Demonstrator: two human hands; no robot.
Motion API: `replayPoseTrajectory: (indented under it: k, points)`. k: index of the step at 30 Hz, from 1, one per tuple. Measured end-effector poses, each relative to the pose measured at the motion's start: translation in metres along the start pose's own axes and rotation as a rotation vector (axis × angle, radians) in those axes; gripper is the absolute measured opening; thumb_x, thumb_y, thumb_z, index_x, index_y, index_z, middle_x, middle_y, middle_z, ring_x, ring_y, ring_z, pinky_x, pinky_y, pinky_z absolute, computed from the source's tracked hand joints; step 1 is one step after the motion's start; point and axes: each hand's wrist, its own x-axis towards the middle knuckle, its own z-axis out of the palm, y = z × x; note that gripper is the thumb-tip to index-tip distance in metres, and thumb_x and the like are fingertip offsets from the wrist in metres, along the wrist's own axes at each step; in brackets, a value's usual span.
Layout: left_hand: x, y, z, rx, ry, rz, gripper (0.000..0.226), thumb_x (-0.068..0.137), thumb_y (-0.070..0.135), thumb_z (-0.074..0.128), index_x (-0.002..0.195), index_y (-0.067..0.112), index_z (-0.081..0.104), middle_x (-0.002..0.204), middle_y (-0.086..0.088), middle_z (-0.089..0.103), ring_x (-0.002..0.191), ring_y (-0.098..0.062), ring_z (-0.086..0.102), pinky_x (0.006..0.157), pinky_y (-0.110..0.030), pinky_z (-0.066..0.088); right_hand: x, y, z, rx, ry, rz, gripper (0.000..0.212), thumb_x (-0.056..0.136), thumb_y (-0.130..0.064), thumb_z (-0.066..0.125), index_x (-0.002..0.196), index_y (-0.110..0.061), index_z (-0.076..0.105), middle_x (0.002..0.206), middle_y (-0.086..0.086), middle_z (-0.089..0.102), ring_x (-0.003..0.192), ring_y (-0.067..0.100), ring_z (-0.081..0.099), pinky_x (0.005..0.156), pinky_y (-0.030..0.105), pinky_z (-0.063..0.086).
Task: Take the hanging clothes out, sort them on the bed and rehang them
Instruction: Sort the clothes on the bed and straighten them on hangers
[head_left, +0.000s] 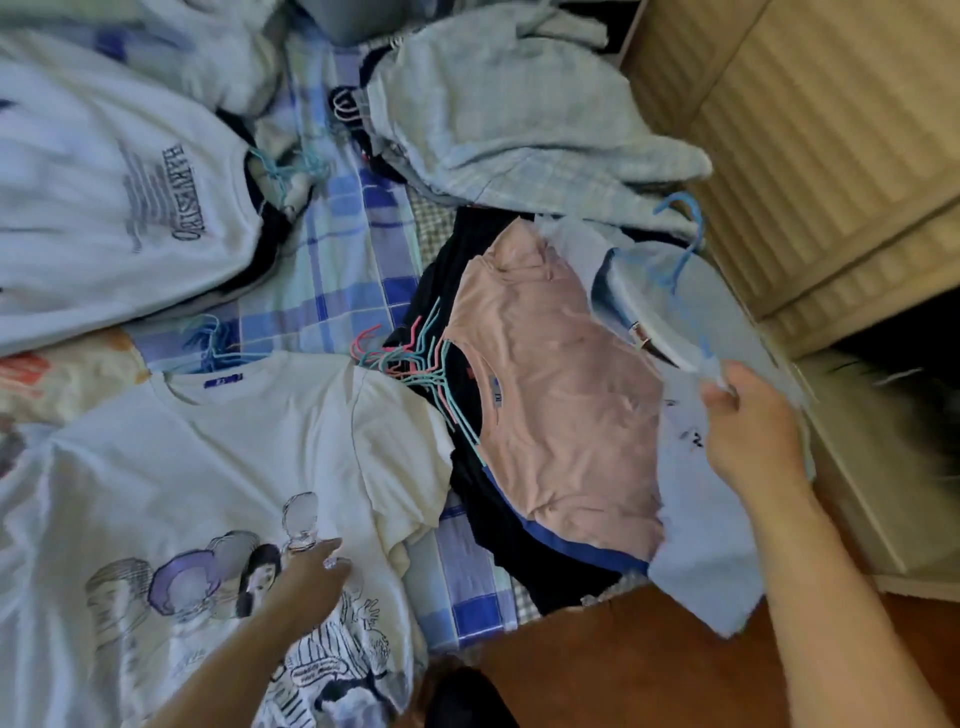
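Observation:
Clothes on hangers lie in piles on the bed with its blue checked sheet (337, 270). My right hand (748, 426) grips the shoulder of a light blue T-shirt (701, 571) on a blue hanger (685, 228), held over a pink T-shirt (561, 395) that tops a dark pile. My left hand (311, 577) rests with straight fingers on a white T-shirt with a cartoon print (197, 493). Another white T-shirt with dark lettering (104, 208) lies at the far left. Pink and teal hangers (415, 353) stick out from the dark pile.
A pale checked shirt (509, 130) lies at the back of the bed. A light wooden wardrobe (831, 156) stands at the right. The brown wooden floor (649, 665) shows at the bed's near edge. A patterned pillow (57, 379) peeks out at the left.

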Motion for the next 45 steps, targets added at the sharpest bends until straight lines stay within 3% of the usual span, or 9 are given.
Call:
replayPoseTrajectory:
  k: [3, 7, 15, 19, 22, 26, 29, 33, 45]
  points:
    - [-0.059, 0.001, -0.005, -0.096, -0.051, 0.010, 0.042, 0.103, 0.014, 0.051, 0.145, 0.008, 0.048, 0.120, -0.017, 0.062, 0.053, 0.002, 0.046, 0.048, -0.011, 0.036, -0.020, -0.034, -0.054, 0.040, 0.184, -0.010, 0.014, 0.102, -0.020, 0.050, 0.098, -0.010, 0.060, 0.094, 0.016, 0.061, 0.085, 0.034, 0.053, 0.072, 0.041, 0.039]
    - [-0.117, -0.001, -0.038, -0.276, -0.010, 0.067, 0.038, 0.101, 0.018, 0.057, 0.138, 0.013, 0.053, 0.134, -0.010, 0.056, 0.106, -0.017, 0.056, 0.074, -0.019, 0.045, -0.074, -0.075, -0.101, 0.037, 0.283, -0.039, 0.022, 0.100, -0.026, 0.052, 0.090, -0.007, 0.058, 0.085, 0.012, 0.060, 0.075, 0.028, 0.041, 0.066, 0.038, 0.035]
    - [-0.197, -0.026, -0.104, -0.396, 0.207, 0.376, 0.016, 0.099, 0.033, 0.059, 0.110, 0.039, 0.069, 0.107, 0.010, 0.071, 0.094, -0.014, 0.069, 0.088, -0.043, 0.057, -0.244, -0.111, -0.108, -0.046, 0.298, -0.038, 0.037, 0.094, -0.053, 0.057, 0.103, -0.021, 0.073, 0.093, 0.011, 0.071, 0.086, 0.035, 0.058, 0.071, 0.043, 0.054]
    - [-0.269, -0.046, -0.125, -0.398, 0.229, 0.552, 0.018, 0.102, 0.033, 0.055, 0.108, 0.047, 0.065, 0.103, 0.015, 0.071, 0.091, -0.006, 0.068, 0.071, -0.025, 0.056, -0.332, -0.126, -0.095, -0.058, 0.284, -0.103, 0.033, 0.091, -0.050, 0.064, 0.094, -0.019, 0.074, 0.088, 0.007, 0.073, 0.080, 0.032, 0.058, 0.067, 0.040, 0.053]
    - [-0.324, -0.042, -0.148, -0.385, 0.339, 0.769, 0.026, 0.103, 0.032, 0.054, 0.126, 0.041, 0.060, 0.122, 0.019, 0.063, 0.107, 0.000, 0.062, 0.069, -0.008, 0.043, -0.377, -0.136, -0.133, -0.065, 0.319, -0.270, 0.031, 0.087, -0.058, 0.063, 0.094, -0.030, 0.075, 0.090, -0.007, 0.074, 0.085, 0.022, 0.066, 0.069, 0.037, 0.053]
    - [-0.408, -0.013, -0.182, -0.388, 0.576, 1.163, 0.034, 0.100, 0.042, 0.056, 0.134, 0.043, 0.051, 0.136, 0.017, 0.049, 0.129, -0.008, 0.046, 0.103, -0.031, 0.038, -0.423, -0.166, -0.205, 0.099, 0.406, -0.508, 0.029, 0.081, -0.052, 0.067, 0.091, -0.028, 0.079, 0.080, -0.021, 0.069, 0.075, 0.001, 0.062, 0.068, 0.020, 0.046]
    - [-0.466, -0.005, -0.194, -0.168, 0.819, 1.325, 0.040, 0.097, 0.053, 0.052, 0.131, 0.034, 0.060, 0.110, 0.016, 0.062, 0.105, -0.006, 0.057, 0.096, -0.037, 0.047, -0.444, -0.186, -0.238, 0.231, 0.380, -0.613, 0.009, 0.083, -0.040, 0.073, 0.078, -0.033, 0.075, 0.070, -0.021, 0.065, 0.067, 0.006, 0.057, 0.061, 0.023, 0.041]
    - [-0.507, -0.025, -0.190, 0.060, 1.076, 1.162, 0.019, 0.097, 0.041, 0.055, 0.100, 0.027, 0.068, 0.061, 0.010, 0.051, 0.063, -0.012, 0.050, 0.055, -0.033, 0.041, -0.449, -0.181, -0.246, 0.291, 0.347, -0.665, 0.008, 0.085, -0.037, 0.074, 0.078, -0.037, 0.074, 0.075, -0.015, 0.069, 0.071, 0.013, 0.059, 0.064, 0.031, 0.045]
    - [-0.531, -0.144, -0.086, -0.047, 1.084, 0.620, 0.036, 0.087, 0.057, 0.067, 0.082, 0.021, 0.072, 0.068, 0.002, 0.066, 0.074, -0.026, 0.062, 0.067, -0.040, 0.052, -0.476, -0.128, -0.161, 0.278, -0.021, -0.733, 0.030, 0.087, -0.041, 0.072, 0.065, -0.023, 0.063, 0.061, -0.003, 0.054, 0.061, 0.013, 0.046, 0.057, 0.022, 0.033]
